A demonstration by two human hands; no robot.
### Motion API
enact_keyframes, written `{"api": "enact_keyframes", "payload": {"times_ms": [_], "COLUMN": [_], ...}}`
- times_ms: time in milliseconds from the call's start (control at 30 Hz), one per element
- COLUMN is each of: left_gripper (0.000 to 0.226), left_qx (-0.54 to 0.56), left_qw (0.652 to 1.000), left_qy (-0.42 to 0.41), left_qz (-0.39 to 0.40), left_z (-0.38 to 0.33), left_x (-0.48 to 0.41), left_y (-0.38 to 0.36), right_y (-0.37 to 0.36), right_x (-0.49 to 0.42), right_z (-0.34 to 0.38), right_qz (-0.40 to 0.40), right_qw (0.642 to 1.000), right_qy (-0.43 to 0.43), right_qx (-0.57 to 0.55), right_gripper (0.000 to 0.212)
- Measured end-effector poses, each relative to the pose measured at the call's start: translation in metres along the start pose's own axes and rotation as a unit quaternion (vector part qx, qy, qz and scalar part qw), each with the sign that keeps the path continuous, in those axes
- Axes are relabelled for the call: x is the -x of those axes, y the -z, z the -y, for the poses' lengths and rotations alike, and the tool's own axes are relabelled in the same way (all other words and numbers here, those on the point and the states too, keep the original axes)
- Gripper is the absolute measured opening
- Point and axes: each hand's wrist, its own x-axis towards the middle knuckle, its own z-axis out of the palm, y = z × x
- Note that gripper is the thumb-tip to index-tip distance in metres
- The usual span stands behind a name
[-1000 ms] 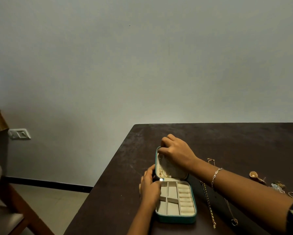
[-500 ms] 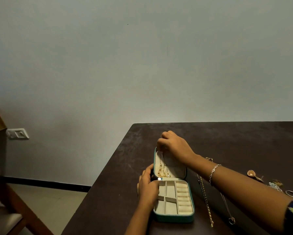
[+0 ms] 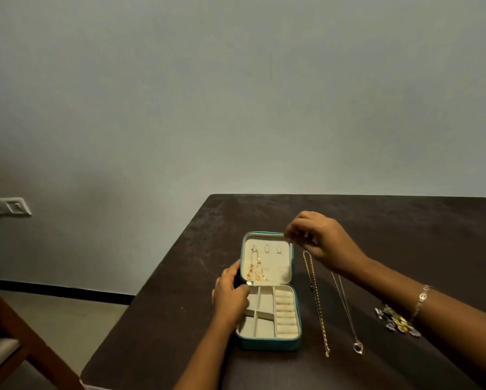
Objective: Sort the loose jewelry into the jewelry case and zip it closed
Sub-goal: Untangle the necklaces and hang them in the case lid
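Right, the teal jewelry case (image 3: 268, 343) lies open flat on the dark desk (image 3: 405, 235), a gold chain (image 3: 255, 267) hanging inside its lid. Left hand (image 3: 230, 298) grips the case's left edge by the hinge. Right hand (image 3: 319, 240) hovers over the lid's top corner, fingers (image 3: 292, 233) pinched, maybe on something tiny. Beside the case lie a gold necklace (image 3: 316, 302) and a thin pendant necklace (image 3: 348, 313), well apart from the small trinkets (image 3: 396, 323).

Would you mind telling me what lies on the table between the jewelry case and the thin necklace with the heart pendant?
In the head view, a gold chain lies lengthwise between the jewelry case and the pendant necklace.
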Motion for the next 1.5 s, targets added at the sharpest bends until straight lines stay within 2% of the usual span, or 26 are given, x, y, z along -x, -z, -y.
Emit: {"api": "enact_keyframes", "payload": {"times_ms": [100, 200, 300, 367, 467, 700, 800, 867, 967, 1033, 1133, 1267, 1400, 1500], "left_gripper": [0.068, 0.063, 0.052, 0.051, 0.05, 0.044, 0.043, 0.044, 0.042, 0.035, 0.025, 0.019, 0.021, 0.025], "left_qx": [-0.011, -0.013, 0.01, 0.02, 0.027, 0.037, 0.039, 0.003, -0.049, -0.08, -0.165, -0.335, -0.44, -0.493], "left_qw": [1.0, 1.0, 0.999, 0.999, 0.999, 0.999, 0.998, 1.0, 0.994, 0.985, 0.962, 0.901, 0.855, 0.828], "left_qy": [-0.007, -0.012, -0.012, -0.009, 0.001, 0.026, 0.039, 0.017, -0.079, -0.148, -0.207, -0.217, -0.193, -0.175], "left_qz": [0.002, 0.013, 0.028, 0.037, 0.036, 0.019, 0.015, -0.003, -0.049, -0.033, 0.068, 0.17, 0.194, 0.202], "left_z": [-0.004, -0.011, -0.023, -0.028, -0.032, -0.038, -0.045, -0.053, -0.075, -0.094, -0.118, -0.132, -0.127, -0.122], "left_x": [0.0, 0.004, 0.012, 0.015, 0.016, 0.015, 0.016, 0.017, 0.018, 0.017, 0.009, -0.018, -0.04, -0.052], "left_y": [0.002, 0.005, 0.007, 0.009, 0.01, 0.011, 0.015, 0.019, 0.015, -0.001, -0.04, -0.1, -0.136, -0.148], "right_y": [0.024, 0.038, 0.041, 0.037, 0.027, 0.017, 0.016, 0.016, 0.013, 0.01, 0.009, 0.011, 0.011, 0.008], "right_x": [0.038, 0.082, 0.129, 0.156, 0.181, 0.184, 0.186, 0.187, 0.185, 0.186, 0.188, 0.188, 0.189, 0.188], "right_z": [-0.002, -0.001, -0.001, 0.002, 0.006, 0.014, 0.013, 0.012, 0.012, 0.011, 0.009, 0.007, 0.005, 0.004], "right_qz": [0.022, 0.059, 0.101, 0.117, 0.111, 0.087, 0.089, 0.091, 0.096, 0.091, 0.087, 0.093, 0.081, 0.072], "right_qw": [0.999, 0.995, 0.99, 0.987, 0.987, 0.992, 0.992, 0.992, 0.991, 0.992, 0.992, 0.992, 0.993, 0.993], "right_qy": [-0.039, -0.056, -0.078, -0.094, -0.108, -0.07, -0.071, -0.075, -0.068, -0.063, -0.075, -0.082, -0.091, -0.084], "right_qx": [-0.027, -0.057, -0.059, -0.056, -0.044, 0.051, 0.048, 0.044, 0.056, 0.058, 0.054, 0.037, -0.001, 0.034], "right_gripper": [0.012, 0.006, 0.026, 0.031, 0.025, 0.027, 0.023, 0.022, 0.019, 0.015, 0.011, 0.014, 0.016, 0.014]}}
